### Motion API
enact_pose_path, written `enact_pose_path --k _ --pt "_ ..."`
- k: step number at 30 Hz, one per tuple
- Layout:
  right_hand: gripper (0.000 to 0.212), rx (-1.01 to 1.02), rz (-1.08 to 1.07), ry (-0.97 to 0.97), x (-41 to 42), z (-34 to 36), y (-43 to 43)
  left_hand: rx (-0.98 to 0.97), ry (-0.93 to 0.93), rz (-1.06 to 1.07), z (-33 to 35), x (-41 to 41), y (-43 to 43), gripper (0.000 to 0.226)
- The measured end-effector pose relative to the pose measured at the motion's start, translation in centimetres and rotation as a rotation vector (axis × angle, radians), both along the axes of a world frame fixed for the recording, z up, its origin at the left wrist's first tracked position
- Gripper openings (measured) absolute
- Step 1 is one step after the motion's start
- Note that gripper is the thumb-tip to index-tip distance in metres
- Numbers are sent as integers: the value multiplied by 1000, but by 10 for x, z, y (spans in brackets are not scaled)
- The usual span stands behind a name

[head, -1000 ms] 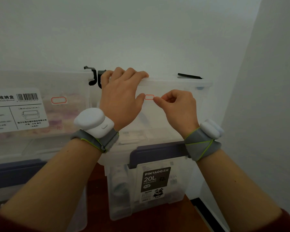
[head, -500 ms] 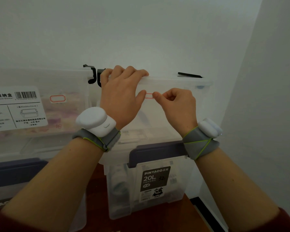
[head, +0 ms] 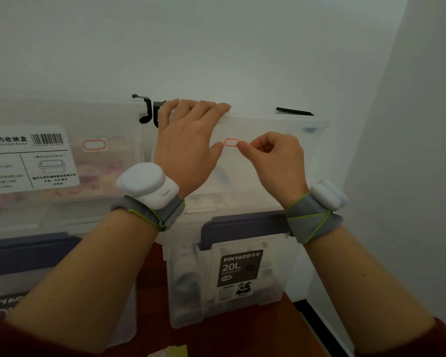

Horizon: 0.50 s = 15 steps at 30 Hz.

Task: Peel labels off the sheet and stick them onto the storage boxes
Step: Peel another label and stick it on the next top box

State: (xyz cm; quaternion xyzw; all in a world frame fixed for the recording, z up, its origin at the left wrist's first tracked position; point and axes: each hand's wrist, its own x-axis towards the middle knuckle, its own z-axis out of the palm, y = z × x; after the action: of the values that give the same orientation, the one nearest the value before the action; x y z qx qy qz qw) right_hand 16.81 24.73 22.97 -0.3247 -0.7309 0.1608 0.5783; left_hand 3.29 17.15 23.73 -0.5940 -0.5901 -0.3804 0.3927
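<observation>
Red-outlined and small, the label (head: 231,142) lies on the front wall of the upper clear storage box (head: 273,140), directly between the two hands. The left hand (head: 191,145) is spread open, its fingers hooked over the box's top rim and its thumb tip close beside the label's left end. The right hand (head: 274,157) is curled, thumb and forefinger pinched together at the label's right end; whether they grip that edge or only press it down cannot be told. Both wrists carry grey straps with white pods. Below the hands, this box rests on a larger clear box (head: 232,279) with a dark handle and a black 20L sticker. Left of the left hand stands a second upper box (head: 62,155), already bearing a red-outlined label (head: 94,145) beside a white barcode sticker. Beneath the forearms, at the bottom edge, a yellowish sheet (head: 170,353) lies on the brown bench (head: 242,338).
</observation>
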Motion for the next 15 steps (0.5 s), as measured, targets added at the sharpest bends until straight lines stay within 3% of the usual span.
enact_pose_path --k 4,8,15 --pt "17 35 56 -2 8 -2 -16 -43 -67 -110 -3 1 -12 51" --pt "8 106 117 31 21 -12 -45 21 -299 -294 -12 13 -42 34" --pt "4 61 365 36 33 -71 -106 122 -619 -323 -68 24 -111 12"
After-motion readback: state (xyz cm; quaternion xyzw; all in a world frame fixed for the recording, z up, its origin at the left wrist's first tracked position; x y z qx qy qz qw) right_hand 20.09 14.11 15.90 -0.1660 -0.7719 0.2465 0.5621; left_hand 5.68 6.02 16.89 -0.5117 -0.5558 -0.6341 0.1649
